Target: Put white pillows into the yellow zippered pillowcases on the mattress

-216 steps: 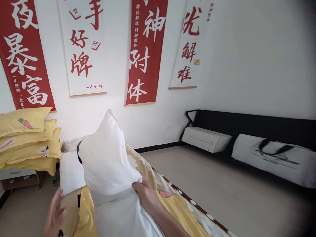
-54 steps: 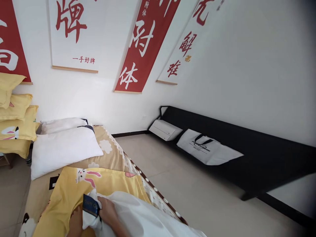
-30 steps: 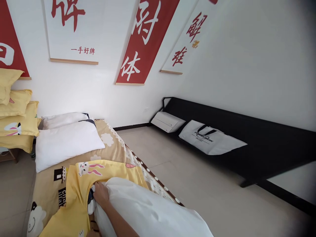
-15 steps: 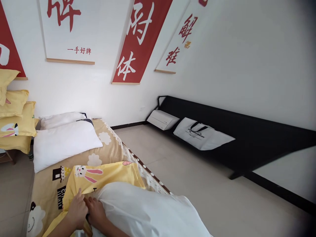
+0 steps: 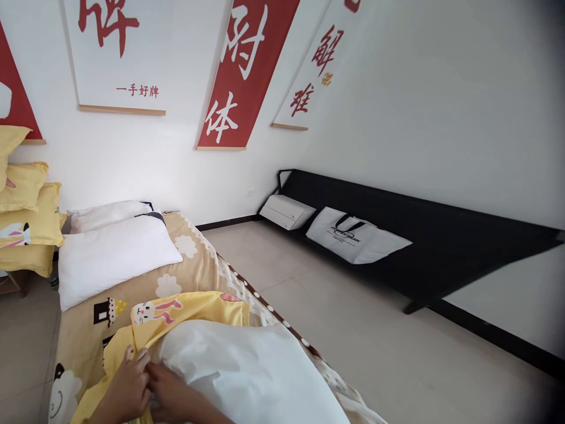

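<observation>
My left hand [image 5: 128, 383] is closed on the near edge of a yellow pillowcase [image 5: 194, 307] with a rabbit print. Close beside it, my right hand [image 5: 170, 388] has its fingers curled at the pillowcase's edge; their tips are partly hidden. A plump white pillow [image 5: 247, 368] lies against the right hand and over part of the pillowcase. The pillowcase is wrinkled and spread over the patterned tan bed sheet [image 5: 198, 253]. How much of the pillow is inside the case I cannot tell.
Another white pillow [image 5: 119, 253] lies at the bed's far end, with more white bedding behind. Several yellow pillows [image 5: 33, 212] are stacked at the left. Across the floor, a black folding cot [image 5: 375, 212] carries a white box [image 5: 286, 211] and a white bag [image 5: 353, 238].
The rabbit-print pillowcase has bunched up more, its right side drawn in. The white pillow has shifted slightly left and lower. Both hands stay close together, and the view has turned slightly.
</observation>
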Available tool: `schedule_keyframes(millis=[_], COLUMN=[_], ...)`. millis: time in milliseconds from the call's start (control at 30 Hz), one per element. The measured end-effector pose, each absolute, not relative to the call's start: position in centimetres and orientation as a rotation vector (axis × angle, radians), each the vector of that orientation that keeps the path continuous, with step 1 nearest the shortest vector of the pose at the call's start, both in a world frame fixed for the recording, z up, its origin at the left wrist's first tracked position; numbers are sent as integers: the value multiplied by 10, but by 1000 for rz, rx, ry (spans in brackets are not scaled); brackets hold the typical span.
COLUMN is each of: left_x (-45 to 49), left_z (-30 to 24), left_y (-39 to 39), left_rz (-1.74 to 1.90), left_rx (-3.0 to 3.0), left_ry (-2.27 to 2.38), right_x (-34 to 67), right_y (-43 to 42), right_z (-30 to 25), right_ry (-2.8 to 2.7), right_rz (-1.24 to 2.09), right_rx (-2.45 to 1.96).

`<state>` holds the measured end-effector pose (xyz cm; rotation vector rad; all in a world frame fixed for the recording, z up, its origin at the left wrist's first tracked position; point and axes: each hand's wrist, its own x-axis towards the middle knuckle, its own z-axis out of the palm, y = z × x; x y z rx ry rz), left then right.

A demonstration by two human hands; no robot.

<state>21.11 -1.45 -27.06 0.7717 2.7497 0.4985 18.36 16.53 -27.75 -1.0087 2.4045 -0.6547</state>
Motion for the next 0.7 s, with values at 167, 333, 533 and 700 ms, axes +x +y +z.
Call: schedule_keyframes(millis=[167, 333, 533, 700], left_x=[213, 204, 187, 161], left_z=[-277, -284, -310, -312], left_y=[-26, -16, -3, 12], left_rz=[344, 358, 260, -24], left_rx=[945, 970, 610, 460], left_ry=[2506, 2628, 2941, 3271], right_x=[134, 121, 153, 165], right_y=[258, 275, 252, 236], right_z=[-218, -240, -277, -267], right_ry=[2480, 2694, 2696, 2678], right_rz=[-1119, -559, -609, -662], right_rx=[-548, -224, -258, -464])
